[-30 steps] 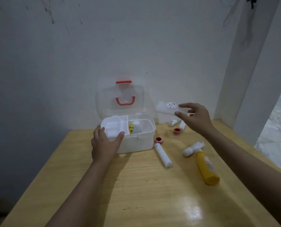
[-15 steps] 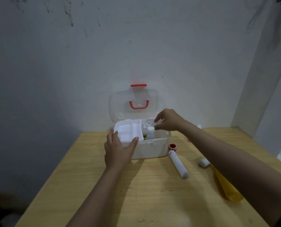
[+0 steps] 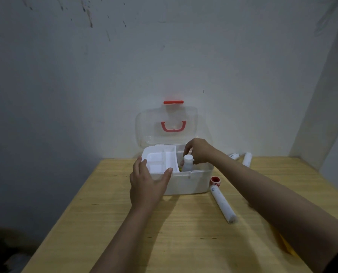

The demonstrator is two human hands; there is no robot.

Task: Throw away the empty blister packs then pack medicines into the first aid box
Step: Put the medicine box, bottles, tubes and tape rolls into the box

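The left hand [image 3: 146, 186] is gripping the front left corner of the open first aid box [image 3: 189, 184] on the wooden table [image 3: 124, 223], thumb lying along its rim. The right hand [image 3: 198, 150] is reaching into the box's right compartment with fingers curled down behind a white bottle [image 3: 187, 163]; whether it is grasping anything cannot be told, as the fingertips are hidden. A white tube [image 3: 222, 203] is lying just beside the box.

The white first aid box [image 3: 185, 185] stands lid-up against the wall, a white bottle [image 3: 187, 163] upright beside its inner tray [image 3: 160, 161].
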